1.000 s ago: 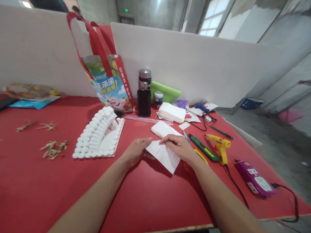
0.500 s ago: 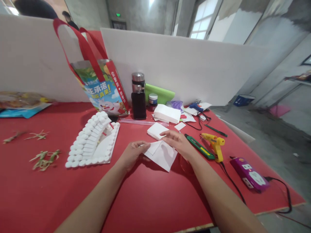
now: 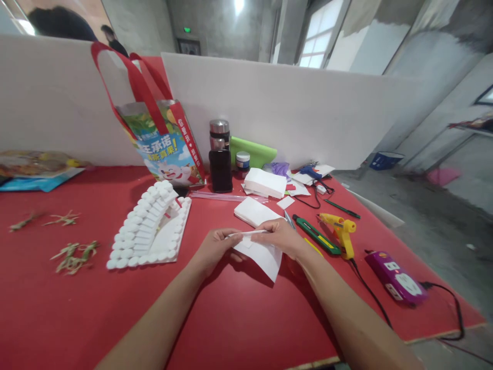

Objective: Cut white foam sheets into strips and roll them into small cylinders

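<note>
A sheet of white paper (image 3: 262,257) is held above the red table between both hands, its top edge folded over and its lower corner hanging free. My left hand (image 3: 217,249) pinches the fold at its left end, thumb on top. Closed on the same fold from the right is my right hand (image 3: 279,236); some of its fingers are hidden behind the paper. Just beyond the hands lies a stack of white paper (image 3: 254,209). To the left stands a white model (image 3: 148,228) with round white pieces and a row of steps.
Right of my hands lie a green utility knife (image 3: 316,235), a yellow glue gun (image 3: 341,228) and a purple power strip (image 3: 396,277). Farther back are a black phone-like object (image 3: 221,172), a shopping bag (image 3: 169,149) and white napkins (image 3: 265,182). Straw figures (image 3: 75,257) lie at left.
My right hand has come down onto the paper's top edge and now pinches it. The raised flap is folded over between both hands.
</note>
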`<state>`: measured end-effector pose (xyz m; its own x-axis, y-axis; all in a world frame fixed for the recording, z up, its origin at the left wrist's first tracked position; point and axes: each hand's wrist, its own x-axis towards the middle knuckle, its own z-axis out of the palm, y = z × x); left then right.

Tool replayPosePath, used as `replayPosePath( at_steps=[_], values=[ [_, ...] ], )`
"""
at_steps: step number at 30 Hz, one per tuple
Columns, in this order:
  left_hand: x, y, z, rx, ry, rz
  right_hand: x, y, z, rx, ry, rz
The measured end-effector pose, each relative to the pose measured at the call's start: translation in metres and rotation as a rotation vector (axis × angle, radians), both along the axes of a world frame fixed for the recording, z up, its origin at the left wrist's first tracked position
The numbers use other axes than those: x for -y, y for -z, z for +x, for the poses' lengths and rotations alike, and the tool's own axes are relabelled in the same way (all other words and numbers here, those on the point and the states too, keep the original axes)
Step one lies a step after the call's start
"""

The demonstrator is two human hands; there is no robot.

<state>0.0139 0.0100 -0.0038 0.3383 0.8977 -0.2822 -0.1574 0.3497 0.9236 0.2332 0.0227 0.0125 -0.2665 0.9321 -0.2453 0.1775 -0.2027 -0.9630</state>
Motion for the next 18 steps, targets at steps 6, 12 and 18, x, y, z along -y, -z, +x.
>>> replayPosePath(
  at_steps=[6,12,18],
  values=[
    [-0.001,-0.001,-0.004,0.075,0.034,0.046,0.000,-0.002,0.006,-0.106,0.040,0.005],
    [-0.003,-0.004,-0.006,0.088,0.034,0.105,-0.001,-0.008,0.010,-0.153,0.101,0.025],
    [-0.003,-0.007,-0.006,0.069,-0.002,0.096,-0.005,-0.009,0.019,-0.123,0.117,0.047]
  ],
)
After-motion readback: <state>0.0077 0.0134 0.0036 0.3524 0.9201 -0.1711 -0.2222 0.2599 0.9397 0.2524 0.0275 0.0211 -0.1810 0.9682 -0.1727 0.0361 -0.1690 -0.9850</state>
